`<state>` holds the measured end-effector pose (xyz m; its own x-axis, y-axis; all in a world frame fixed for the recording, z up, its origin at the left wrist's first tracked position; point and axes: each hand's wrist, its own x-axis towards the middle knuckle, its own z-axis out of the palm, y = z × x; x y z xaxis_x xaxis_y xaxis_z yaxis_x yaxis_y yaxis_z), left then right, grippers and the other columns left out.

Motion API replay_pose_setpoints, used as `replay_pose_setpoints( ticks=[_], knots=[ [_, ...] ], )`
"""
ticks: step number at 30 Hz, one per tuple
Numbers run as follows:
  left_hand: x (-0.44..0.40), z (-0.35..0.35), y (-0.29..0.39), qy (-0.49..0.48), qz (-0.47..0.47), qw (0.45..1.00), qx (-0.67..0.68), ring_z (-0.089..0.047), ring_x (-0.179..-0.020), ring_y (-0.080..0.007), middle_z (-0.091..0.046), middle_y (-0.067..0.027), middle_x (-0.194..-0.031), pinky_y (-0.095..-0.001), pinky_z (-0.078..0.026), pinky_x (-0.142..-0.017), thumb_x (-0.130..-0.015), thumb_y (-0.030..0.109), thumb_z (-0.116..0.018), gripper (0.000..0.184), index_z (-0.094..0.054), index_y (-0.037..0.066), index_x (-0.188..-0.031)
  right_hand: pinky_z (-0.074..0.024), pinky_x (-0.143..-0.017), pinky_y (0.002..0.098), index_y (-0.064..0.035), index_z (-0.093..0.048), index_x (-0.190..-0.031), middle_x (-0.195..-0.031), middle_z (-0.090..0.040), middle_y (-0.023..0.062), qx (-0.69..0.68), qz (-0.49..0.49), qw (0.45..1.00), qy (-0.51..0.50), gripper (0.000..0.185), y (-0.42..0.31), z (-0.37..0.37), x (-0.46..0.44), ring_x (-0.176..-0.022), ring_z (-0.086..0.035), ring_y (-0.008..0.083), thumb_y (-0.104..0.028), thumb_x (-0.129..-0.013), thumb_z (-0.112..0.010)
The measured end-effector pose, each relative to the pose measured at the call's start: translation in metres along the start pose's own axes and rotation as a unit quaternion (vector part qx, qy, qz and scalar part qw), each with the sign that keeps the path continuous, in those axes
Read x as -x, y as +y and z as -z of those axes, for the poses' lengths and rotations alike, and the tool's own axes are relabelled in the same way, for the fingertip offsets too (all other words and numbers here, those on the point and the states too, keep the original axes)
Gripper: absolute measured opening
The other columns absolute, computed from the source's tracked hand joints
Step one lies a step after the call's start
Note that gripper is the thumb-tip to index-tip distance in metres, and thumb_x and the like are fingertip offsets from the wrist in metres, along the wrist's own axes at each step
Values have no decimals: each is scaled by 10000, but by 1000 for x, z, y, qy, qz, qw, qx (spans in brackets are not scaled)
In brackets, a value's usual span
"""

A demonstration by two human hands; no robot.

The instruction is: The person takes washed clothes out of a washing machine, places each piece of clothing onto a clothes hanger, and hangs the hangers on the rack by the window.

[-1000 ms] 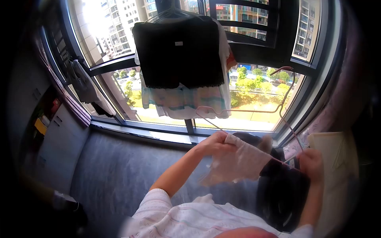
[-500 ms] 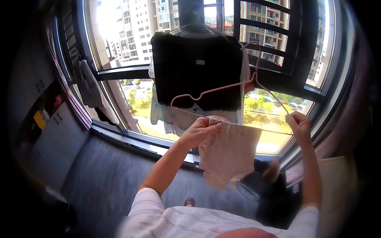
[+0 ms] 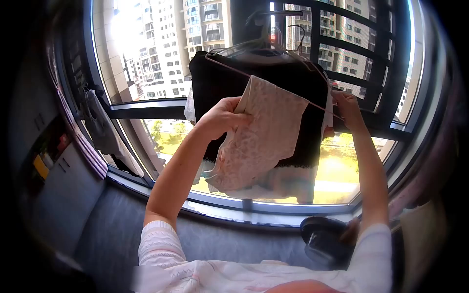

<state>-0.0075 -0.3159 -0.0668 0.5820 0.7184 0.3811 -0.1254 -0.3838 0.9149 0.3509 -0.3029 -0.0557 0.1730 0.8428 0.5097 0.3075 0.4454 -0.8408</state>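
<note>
A pale pinkish garment (image 3: 266, 132) with a lacy pattern hangs draped over the bottom bar of a pink hanger (image 3: 229, 67). My left hand (image 3: 227, 117) is closed on the garment's left edge, thumb on the near side. My right hand (image 3: 346, 105) grips the hanger at its lower right corner. The hanger slants down to the right, and part of it is hard to make out against the clothes behind. Just beyond the pale garment hangs a black top (image 3: 215, 83), partly covered by it.
Several hangers (image 3: 266, 46) crowd together above the black top. Tall windows (image 3: 141, 105) with dark frames stand ahead. Grey clothing (image 3: 100, 122) hangs at the left, by a cabinet (image 3: 66, 180). A dark, rounded object (image 3: 325, 239) is low at the right.
Both hands have lifted the hanger and garment up in front of the black top. The hanger has tilted, its left end now higher. My left hand has shifted onto the garment's side edge.
</note>
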Motion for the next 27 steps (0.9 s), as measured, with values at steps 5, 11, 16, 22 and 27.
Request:
replay_pose_setpoints(
  ticks=[5, 11, 16, 22, 27],
  knots=[
    [-43, 24, 39, 9, -28, 1000, -8, -584, -817, -114, -602, -72, -959, -262, -486, -758, -716, -29, -605, 402, -518, -46, -1108, -220, -385, 204, -81, -537, -559, -435, -368, -69, -50, 24, 998, -24, 306, -4, -25, -61, -387, -310, 21, -291, -773, -604],
    [-30, 23, 28, 40, -31, 999, 18, -586, -827, -113, -606, -64, -950, -270, -479, -773, -710, -25, -614, 394, -531, -41, -1095, -270, -427, 214, -53, -578, -588, -490, -441, -46, 30, 190, 981, -32, 303, -9, -40, -100, -455, -353, 31, -286, -781, -598],
    [-28, 17, -28, 74, -12, 994, 80, -590, -834, -128, -603, -71, -960, -272, -479, -775, -698, -7, -634, 388, -533, -38, -1072, -310, -449, 235, -38, -591, -613, -493, -448, -36, 111, 238, 963, -67, 303, -3, -34, -125, -484, -384, 43, -286, -787, -591],
    [-44, 20, -58, 127, -6, 988, 88, -577, -806, -135, -603, -73, -939, -251, -467, -739, -659, 1, -621, 391, -554, -45, -1042, -415, -528, 259, -54, -651, -739, -553, -556, 17, 252, 230, 938, -64, 312, -12, -31, -140, -536, -524, 100, -360, -775, -598],
    [-44, 25, -78, 189, 26, 981, 45, -567, -827, -170, -594, -104, -950, -265, -453, -733, -644, 42, -644, 431, -541, -69, -1047, -456, -628, 279, -87, -664, -800, -673, -623, 56, 304, 223, 924, -62, 333, -16, -33, -133, -662, -597, 157, -412, -755, -610]
  ],
)
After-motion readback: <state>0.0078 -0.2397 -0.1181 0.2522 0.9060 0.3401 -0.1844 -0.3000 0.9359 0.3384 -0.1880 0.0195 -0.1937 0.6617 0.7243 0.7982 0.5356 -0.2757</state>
